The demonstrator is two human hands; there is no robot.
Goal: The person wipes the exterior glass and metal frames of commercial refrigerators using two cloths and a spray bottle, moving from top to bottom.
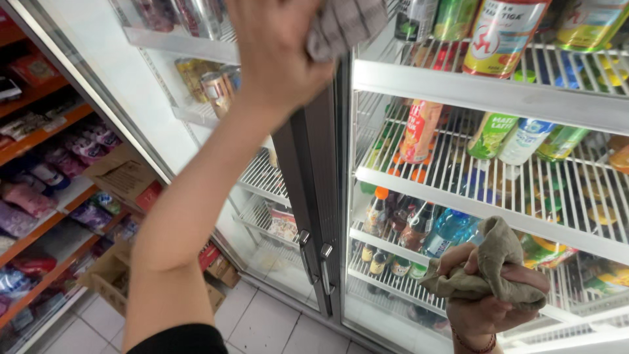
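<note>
My left hand [278,46] is raised high and grips a grey checked cloth [344,25], pressing it against the top of the dark frame [314,170] between two glass cooler doors. Low at the right, my right hand [488,298] is closed around a bunched olive-brown rag [488,269], held just in front of the right glass door [485,196]. A thin red bracelet circles that wrist. Two door handles [316,259] sit side by side on the frame below my left arm.
Behind the glass, white wire shelves [458,190] hold bottles and cans of drinks. The left door [131,85] stands ajar. Orange store shelves [39,131] with packaged goods line the left side. Cardboard boxes [121,177] sit near them above a white tiled floor [262,321].
</note>
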